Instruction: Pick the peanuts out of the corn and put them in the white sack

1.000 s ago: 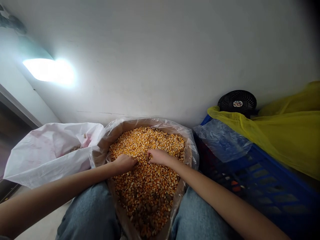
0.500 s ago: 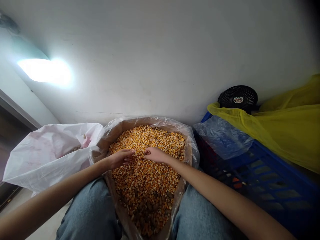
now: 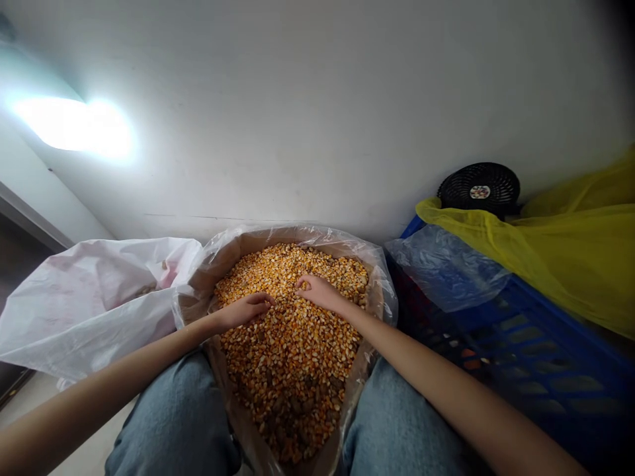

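A heap of orange-yellow corn kernels (image 3: 292, 350), with darker bits among them, fills a sack lined with clear plastic (image 3: 384, 284) between my knees. My left hand (image 3: 243, 311) hangs low over the heap on its left side. Its fingers point right and are loosely bent, with a gap showing at the tips. Slightly farther back, my right hand (image 3: 318, 291) is just above the kernels, thumb and forefinger curled into a pinch. Whatever sits between those fingertips is too small to make out. The two hands are apart.
At left lies an open white sack (image 3: 99, 304). To the right stands a blue plastic crate (image 3: 536, 337) with clear plastic (image 3: 446, 268) and yellow mesh (image 3: 570, 258) over its edge. A black fan (image 3: 479, 188) is behind it, against the wall (image 3: 317, 119).
My hands have moved apart: the right one went back and a little right, while the left one turned, its fingers lower over the kernels. The view has shifted slightly.
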Motion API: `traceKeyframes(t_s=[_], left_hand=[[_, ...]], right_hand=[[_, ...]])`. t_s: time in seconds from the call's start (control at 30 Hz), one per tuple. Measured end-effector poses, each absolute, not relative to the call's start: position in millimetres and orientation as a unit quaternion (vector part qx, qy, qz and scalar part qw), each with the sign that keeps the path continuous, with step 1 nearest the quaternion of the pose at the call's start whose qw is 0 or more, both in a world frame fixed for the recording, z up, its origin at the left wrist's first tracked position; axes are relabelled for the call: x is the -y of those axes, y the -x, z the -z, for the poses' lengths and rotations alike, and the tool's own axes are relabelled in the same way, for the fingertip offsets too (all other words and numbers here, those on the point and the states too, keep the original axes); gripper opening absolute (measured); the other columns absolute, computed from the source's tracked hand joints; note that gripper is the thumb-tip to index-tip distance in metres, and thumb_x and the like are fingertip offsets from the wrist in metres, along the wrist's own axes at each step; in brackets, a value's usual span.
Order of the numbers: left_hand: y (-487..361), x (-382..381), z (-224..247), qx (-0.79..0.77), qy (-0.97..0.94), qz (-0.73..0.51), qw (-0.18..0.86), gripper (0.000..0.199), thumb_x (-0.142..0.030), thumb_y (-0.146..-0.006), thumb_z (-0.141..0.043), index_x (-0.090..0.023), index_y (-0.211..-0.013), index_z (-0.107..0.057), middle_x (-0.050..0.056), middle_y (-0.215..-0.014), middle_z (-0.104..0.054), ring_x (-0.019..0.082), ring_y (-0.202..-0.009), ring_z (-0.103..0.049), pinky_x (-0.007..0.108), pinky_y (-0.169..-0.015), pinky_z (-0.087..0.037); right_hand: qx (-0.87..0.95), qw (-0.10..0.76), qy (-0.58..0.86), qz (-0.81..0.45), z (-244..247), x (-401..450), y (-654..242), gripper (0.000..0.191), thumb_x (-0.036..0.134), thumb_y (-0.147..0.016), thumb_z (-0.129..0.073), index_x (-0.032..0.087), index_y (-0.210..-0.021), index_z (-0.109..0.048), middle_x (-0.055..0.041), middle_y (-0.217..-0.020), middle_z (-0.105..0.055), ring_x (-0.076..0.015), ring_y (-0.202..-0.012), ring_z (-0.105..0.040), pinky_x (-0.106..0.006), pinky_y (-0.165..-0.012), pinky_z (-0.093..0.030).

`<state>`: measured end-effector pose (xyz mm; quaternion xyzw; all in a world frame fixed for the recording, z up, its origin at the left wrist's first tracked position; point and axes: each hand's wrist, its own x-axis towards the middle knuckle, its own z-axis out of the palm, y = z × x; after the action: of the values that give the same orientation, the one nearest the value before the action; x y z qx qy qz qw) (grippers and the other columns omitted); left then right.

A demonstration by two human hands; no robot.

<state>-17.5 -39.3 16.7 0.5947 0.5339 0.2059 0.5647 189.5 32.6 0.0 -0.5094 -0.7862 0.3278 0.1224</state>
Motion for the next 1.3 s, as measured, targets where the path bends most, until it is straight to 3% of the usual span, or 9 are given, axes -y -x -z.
traceKeyframes(t_s=[0.17,0.33,0.47,0.67,0.87,1.0,1.1,1.2,1.3], left_hand=[[6,36,-15,-0.527,-0.812,-0.071,0.24,0.024,-0.033,-0.078,-0.038,-0.023,-0.091,-0.056,0.0,-0.073,-0.057,0.012,-0.063,-0.05,0.021,-0.057,-0.033],[-4,30,-13,-0.472,-0.871,0.02,0.132,0.02,-0.035,-0.077,-0.042,-0.025,-0.088,-0.056,0.002,-0.081,-0.059,0.015,-0.067,-0.053,0.022,-0.055,-0.033],[-3,30,-8,-0.482,-0.861,-0.023,0.159,0.016,-0.028,-0.065,-0.058,-0.026,-0.081,-0.058,0.002,-0.066,-0.056,0.015,-0.056,-0.05,0.021,-0.05,-0.029],[1,29,-6,-0.532,-0.788,-0.123,0.283,0.018,-0.023,-0.058,-0.064,-0.025,-0.074,-0.057,-0.003,-0.052,-0.045,0.011,-0.049,-0.041,0.02,-0.047,-0.024],[13,27,-23,-0.486,-0.527,-0.294,0.632,0.021,-0.037,-0.069,-0.053,-0.017,-0.073,-0.049,-0.006,-0.052,-0.031,0.005,-0.042,-0.027,0.018,-0.039,-0.019],[21,25,-30,-0.386,-0.341,-0.382,0.768,0.012,-0.028,-0.071,-0.043,-0.016,-0.074,-0.046,-0.003,-0.06,-0.038,0.006,-0.043,-0.031,0.018,-0.035,-0.023],[23,24,-27,-0.417,-0.36,-0.37,0.748,0.018,-0.033,-0.073,-0.041,-0.017,-0.065,-0.044,-0.003,-0.057,-0.039,0.007,-0.042,-0.029,0.019,-0.035,-0.021],[22,26,-23,-0.482,-0.533,-0.271,0.641,0.029,-0.039,-0.069,-0.051,-0.015,-0.054,-0.044,-0.005,-0.048,-0.033,0.005,-0.042,-0.025,0.019,-0.039,-0.019],[21,31,-26,-0.471,-0.686,-0.157,0.531,0.02,-0.034,-0.062,-0.062,-0.015,-0.064,-0.057,-0.004,-0.052,-0.043,0.006,-0.049,-0.033,0.019,-0.046,-0.023]], right_hand=[[0.818,0.057,0.525,-0.228,0,-29,-176,0.017,0.029,-0.07,-0.051,0.023,-0.085,-0.058,-0.0013,-0.081,-0.061,-0.015,-0.07,-0.053,-0.021,-0.052,-0.029],[0.8,0.071,0.55,-0.229,-2,-29,-176,0.016,0.031,-0.071,-0.05,0.022,-0.081,-0.059,-0.0013,-0.075,-0.061,-0.014,-0.065,-0.052,-0.021,-0.051,-0.028],[0.778,0.093,0.558,-0.274,-5,-33,-181,0.019,0.035,-0.069,-0.053,0.02,-0.078,-0.059,-0.0015,-0.067,-0.058,-0.0129,-0.058,-0.048,-0.021,-0.049,-0.028],[0.725,0.185,0.532,-0.395,-4,-36,-185,0.02,0.036,-0.066,-0.056,0.016,-0.068,-0.057,0.001,-0.057,-0.051,-0.0098,-0.053,-0.044,-0.021,-0.049,-0.031],[0.457,0.266,0.448,-0.721,-11,-36,-189,0.017,0.031,-0.072,-0.045,0.017,-0.064,-0.045,0.0032,-0.053,-0.044,-0.0071,-0.043,-0.04,-0.019,-0.04,-0.032],[0.37,0.283,0.415,-0.781,-18,-36,-190,0.019,0.03,-0.076,-0.037,0.016,-0.067,-0.046,0.0003,-0.059,-0.05,-0.0083,-0.048,-0.047,-0.02,-0.043,-0.037],[0.424,0.256,0.43,-0.755,-17,-34,-190,0.027,0.041,-0.074,-0.044,0.016,-0.063,-0.044,0.0017,-0.057,-0.048,-0.007,-0.045,-0.044,-0.018,-0.039,-0.033],[0.565,0.207,0.458,-0.654,-12,-32,-191,0.033,0.047,-0.069,-0.051,0.016,-0.059,-0.045,0.0037,-0.051,-0.043,-0.0053,-0.04,-0.038,-0.017,-0.036,-0.027],[0.683,0.162,0.458,-0.545,-8,-32,-192,0.033,0.048,-0.069,-0.051,0.015,-0.062,-0.051,0.0035,-0.05,-0.043,-0.0059,-0.041,-0.038,-0.018,-0.038,-0.028]])
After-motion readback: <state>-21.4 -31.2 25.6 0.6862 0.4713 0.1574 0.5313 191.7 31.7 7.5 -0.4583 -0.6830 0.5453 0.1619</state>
